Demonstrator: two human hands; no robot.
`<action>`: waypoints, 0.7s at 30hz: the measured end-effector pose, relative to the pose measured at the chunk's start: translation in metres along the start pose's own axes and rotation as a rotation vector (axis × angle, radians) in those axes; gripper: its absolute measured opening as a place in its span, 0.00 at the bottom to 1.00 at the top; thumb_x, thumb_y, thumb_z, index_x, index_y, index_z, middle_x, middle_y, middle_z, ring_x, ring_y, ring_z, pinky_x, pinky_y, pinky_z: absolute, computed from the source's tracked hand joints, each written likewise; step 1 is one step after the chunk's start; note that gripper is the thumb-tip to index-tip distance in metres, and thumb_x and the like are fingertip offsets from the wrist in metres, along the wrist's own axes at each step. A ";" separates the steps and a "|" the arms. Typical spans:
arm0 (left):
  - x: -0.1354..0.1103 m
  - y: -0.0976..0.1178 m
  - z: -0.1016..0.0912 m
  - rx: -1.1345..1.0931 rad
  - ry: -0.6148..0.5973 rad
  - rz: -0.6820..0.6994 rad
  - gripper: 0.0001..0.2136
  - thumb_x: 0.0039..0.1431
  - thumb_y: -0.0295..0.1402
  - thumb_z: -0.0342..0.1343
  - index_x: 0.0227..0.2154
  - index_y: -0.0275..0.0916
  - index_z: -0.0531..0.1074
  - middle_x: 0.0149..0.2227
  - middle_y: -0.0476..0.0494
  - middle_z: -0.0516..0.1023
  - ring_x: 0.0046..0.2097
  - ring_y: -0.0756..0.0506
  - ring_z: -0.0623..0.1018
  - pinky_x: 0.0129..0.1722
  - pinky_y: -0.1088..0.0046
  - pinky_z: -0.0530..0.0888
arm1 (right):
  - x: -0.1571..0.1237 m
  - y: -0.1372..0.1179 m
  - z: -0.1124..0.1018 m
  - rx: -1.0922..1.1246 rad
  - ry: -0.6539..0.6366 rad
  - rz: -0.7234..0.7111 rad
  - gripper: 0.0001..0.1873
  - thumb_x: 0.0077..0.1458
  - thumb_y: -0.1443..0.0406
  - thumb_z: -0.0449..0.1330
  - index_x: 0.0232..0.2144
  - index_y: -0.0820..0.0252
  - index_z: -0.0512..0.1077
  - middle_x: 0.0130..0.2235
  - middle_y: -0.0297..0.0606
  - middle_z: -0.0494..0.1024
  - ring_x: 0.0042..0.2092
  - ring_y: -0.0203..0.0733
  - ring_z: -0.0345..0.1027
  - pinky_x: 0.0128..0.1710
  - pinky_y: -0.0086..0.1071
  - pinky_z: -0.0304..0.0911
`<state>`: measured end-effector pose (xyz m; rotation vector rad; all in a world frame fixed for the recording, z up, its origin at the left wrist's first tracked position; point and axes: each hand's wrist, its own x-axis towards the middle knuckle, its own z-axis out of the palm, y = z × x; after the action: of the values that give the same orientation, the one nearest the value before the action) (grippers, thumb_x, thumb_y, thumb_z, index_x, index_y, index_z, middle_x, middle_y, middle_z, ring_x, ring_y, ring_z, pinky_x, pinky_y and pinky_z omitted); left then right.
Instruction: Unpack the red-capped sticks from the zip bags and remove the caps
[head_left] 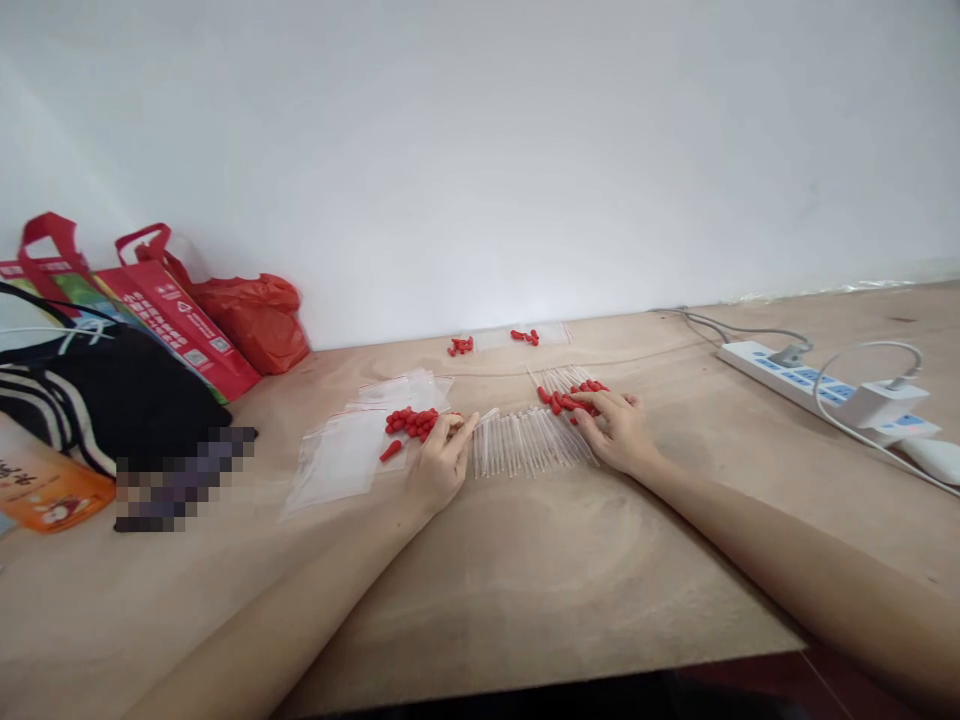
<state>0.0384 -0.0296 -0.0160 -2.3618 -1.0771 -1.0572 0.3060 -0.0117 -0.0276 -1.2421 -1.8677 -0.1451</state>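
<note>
My left hand (442, 462) is closed with its fingers bent, between a pile of red rubber bulbs (411, 422) and a row of clear thin tubes (525, 445). Whatever is between its fingertips is too small to make out. A tilted tube end lies right by its thumb. On the right, my right hand (619, 430) closes over red-bulbed droppers (556, 400), its fingertips on a red bulb and partly hiding the group. Their thin tubes point away from me. One loose red bulb (391, 451) lies apart on the clear plastic bags (337, 462).
Near the wall lies another clear bag (491, 340) with small groups of red bulbs (460, 346). A white power strip (795, 378) with plugs and cables is at the right. Shopping bags (180, 320), a red plastic bag (255, 318) and a black striped bag (120, 390) crowd the left.
</note>
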 end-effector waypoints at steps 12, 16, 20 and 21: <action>0.013 0.008 0.017 -0.122 0.089 0.111 0.06 0.57 0.26 0.47 0.34 0.37 0.68 0.31 0.46 0.75 0.34 0.51 0.75 0.36 0.74 0.74 | 0.002 0.013 -0.003 -0.118 -0.029 0.019 0.11 0.50 0.56 0.53 0.27 0.53 0.71 0.30 0.32 0.76 0.35 0.43 0.65 0.42 0.40 0.45; 0.013 0.009 0.016 -0.209 -0.006 0.190 0.06 0.56 0.28 0.49 0.35 0.36 0.69 0.32 0.44 0.76 0.35 0.51 0.76 0.36 0.76 0.74 | 0.003 0.016 -0.002 -0.163 -0.035 0.044 0.11 0.49 0.55 0.54 0.27 0.53 0.73 0.29 0.33 0.77 0.34 0.43 0.64 0.40 0.40 0.46; 0.013 0.010 0.013 -0.256 -0.098 0.184 0.11 0.52 0.37 0.54 0.37 0.37 0.70 0.33 0.43 0.76 0.37 0.49 0.76 0.37 0.73 0.74 | 0.004 0.015 -0.001 -0.154 -0.062 0.017 0.12 0.50 0.56 0.53 0.30 0.52 0.74 0.33 0.34 0.77 0.37 0.44 0.65 0.39 0.40 0.47; 0.014 0.011 0.012 -0.270 -0.114 0.175 0.13 0.51 0.38 0.55 0.37 0.36 0.70 0.34 0.42 0.76 0.37 0.48 0.76 0.38 0.72 0.74 | 0.004 0.015 -0.001 -0.140 -0.066 0.017 0.12 0.51 0.56 0.52 0.30 0.52 0.74 0.34 0.34 0.77 0.37 0.44 0.65 0.39 0.40 0.48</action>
<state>0.0586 -0.0229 -0.0138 -2.7008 -0.7866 -1.0723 0.3181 -0.0019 -0.0297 -1.3718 -1.9307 -0.2316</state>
